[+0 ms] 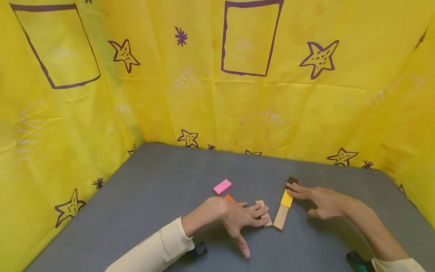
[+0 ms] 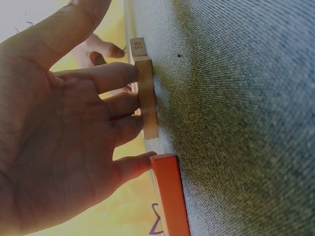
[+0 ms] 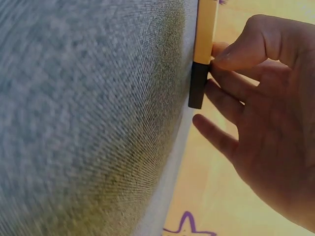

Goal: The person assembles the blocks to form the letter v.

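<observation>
— How does the left grip (image 1: 238,217) stand?
— Spread wide, fingers fairly straight, thumb stretched away. It has hold of nothing; the fingertips rest on a plain block (image 2: 146,98), and the little finger is at the end of an orange block (image 2: 170,196), though I can't tell if it touches

— And the right grip (image 1: 321,202)?
— Loose too, nothing grasped. Its fingertips touch a dark block (image 1: 292,180) and reach over the far end of a yellow block (image 1: 287,198), the thumb held apart

— How do those lie?
— In a row, end to end: dark farthest, yellow in the middle, a second plain block (image 1: 281,217) nearest. The left one slants away from that row's near end, making a V

— Farther out?
— A pink block (image 1: 222,186) just beyond the orange one. All lie on the grey worktop (image 1: 163,181), with yellow cloth (image 1: 204,102) behind, drawn with purple starfish (image 1: 320,59) and frames (image 1: 251,37)
</observation>
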A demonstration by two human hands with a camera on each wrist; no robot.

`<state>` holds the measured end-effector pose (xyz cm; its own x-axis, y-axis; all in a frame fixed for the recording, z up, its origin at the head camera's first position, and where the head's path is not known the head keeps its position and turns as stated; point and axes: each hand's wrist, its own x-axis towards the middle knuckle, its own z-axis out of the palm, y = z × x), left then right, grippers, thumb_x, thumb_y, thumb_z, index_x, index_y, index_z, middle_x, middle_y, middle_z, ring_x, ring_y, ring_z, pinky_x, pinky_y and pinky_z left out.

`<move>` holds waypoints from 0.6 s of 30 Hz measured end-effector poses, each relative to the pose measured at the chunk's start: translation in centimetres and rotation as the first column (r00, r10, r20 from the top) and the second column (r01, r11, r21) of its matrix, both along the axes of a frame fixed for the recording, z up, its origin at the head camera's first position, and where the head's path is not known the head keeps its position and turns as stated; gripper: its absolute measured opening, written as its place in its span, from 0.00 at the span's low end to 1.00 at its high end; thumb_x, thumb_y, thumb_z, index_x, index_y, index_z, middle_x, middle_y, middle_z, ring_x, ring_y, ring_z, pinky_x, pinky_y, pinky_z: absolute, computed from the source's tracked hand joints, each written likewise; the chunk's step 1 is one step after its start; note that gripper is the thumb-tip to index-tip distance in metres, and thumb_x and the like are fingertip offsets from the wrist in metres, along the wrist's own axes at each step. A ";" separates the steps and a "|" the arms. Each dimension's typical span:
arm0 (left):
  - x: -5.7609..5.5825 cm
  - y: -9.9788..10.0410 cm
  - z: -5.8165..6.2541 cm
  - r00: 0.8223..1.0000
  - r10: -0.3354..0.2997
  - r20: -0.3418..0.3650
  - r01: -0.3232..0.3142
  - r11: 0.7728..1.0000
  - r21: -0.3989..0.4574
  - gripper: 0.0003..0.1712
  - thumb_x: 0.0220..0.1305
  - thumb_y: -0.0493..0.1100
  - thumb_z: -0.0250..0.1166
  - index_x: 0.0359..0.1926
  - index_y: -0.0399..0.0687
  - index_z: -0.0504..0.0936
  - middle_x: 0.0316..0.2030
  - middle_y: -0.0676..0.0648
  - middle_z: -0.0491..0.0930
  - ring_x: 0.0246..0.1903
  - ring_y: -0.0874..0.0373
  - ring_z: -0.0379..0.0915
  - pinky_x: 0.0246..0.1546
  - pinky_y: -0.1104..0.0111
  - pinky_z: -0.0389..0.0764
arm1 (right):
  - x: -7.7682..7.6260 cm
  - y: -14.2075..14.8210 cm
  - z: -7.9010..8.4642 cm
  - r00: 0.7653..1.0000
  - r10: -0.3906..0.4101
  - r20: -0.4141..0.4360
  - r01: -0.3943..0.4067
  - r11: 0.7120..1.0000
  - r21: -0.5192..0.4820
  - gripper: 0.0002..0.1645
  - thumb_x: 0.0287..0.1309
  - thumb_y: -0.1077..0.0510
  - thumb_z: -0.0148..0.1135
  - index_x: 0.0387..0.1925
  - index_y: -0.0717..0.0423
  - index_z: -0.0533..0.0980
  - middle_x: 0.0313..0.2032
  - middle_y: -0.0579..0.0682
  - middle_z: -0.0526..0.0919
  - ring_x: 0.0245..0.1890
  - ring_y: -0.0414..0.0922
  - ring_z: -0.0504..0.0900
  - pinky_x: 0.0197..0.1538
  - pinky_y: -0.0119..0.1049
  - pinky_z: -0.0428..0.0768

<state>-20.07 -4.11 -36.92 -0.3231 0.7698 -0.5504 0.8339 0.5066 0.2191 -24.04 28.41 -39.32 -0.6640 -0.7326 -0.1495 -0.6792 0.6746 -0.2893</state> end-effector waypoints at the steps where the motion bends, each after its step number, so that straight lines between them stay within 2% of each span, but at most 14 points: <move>1: 0.0 0.0 0.0 1.000 0.001 0.004 -0.001 1.000 0.000 0.62 0.66 0.68 0.68 0.85 0.60 0.38 0.85 0.54 0.25 0.84 0.59 0.18 0.86 0.53 0.36 | 0.0 0.0 0.0 1.000 -0.004 0.005 0.004 1.000 -0.003 0.48 0.52 0.62 0.67 0.78 0.50 0.66 0.79 0.62 0.62 0.71 0.71 0.72 0.44 0.34 0.72; 7: 0.1 -0.1 0.0 1.000 0.014 0.004 -0.014 1.000 -0.001 0.63 0.65 0.68 0.69 0.85 0.61 0.39 0.85 0.55 0.25 0.85 0.59 0.19 0.86 0.53 0.37 | 0.1 -0.1 -0.3 1.000 -0.014 0.025 0.015 1.000 -0.028 0.49 0.52 0.63 0.66 0.78 0.51 0.66 0.80 0.62 0.61 0.72 0.72 0.69 0.43 0.33 0.71; 12: 0.2 0.1 0.1 0.999 0.003 -0.032 -0.003 1.000 -0.007 0.63 0.63 0.71 0.68 0.85 0.61 0.39 0.85 0.55 0.26 0.85 0.59 0.20 0.86 0.52 0.37 | 0.2 0.1 -0.4 0.999 -0.026 0.028 0.027 0.999 -0.042 0.50 0.51 0.64 0.67 0.78 0.52 0.65 0.79 0.64 0.61 0.73 0.73 0.67 0.40 0.31 0.70; 16: 0.3 0.2 0.1 0.998 -0.002 -0.058 0.001 1.000 -0.011 0.63 0.63 0.71 0.68 0.85 0.62 0.41 0.86 0.55 0.28 0.85 0.59 0.22 0.86 0.51 0.38 | 0.2 0.1 -0.5 0.997 -0.031 0.068 0.036 0.997 -0.063 0.50 0.52 0.65 0.66 0.79 0.53 0.64 0.80 0.65 0.59 0.73 0.75 0.65 0.33 0.28 0.67; 18: 0.4 0.2 0.0 0.997 -0.003 -0.076 0.003 1.000 -0.009 0.61 0.64 0.71 0.67 0.85 0.62 0.42 0.86 0.56 0.29 0.85 0.60 0.23 0.86 0.51 0.38 | 0.2 0.1 -0.5 0.997 -0.031 0.076 0.036 0.997 -0.064 0.50 0.52 0.65 0.66 0.79 0.53 0.63 0.80 0.65 0.58 0.74 0.75 0.64 0.33 0.28 0.67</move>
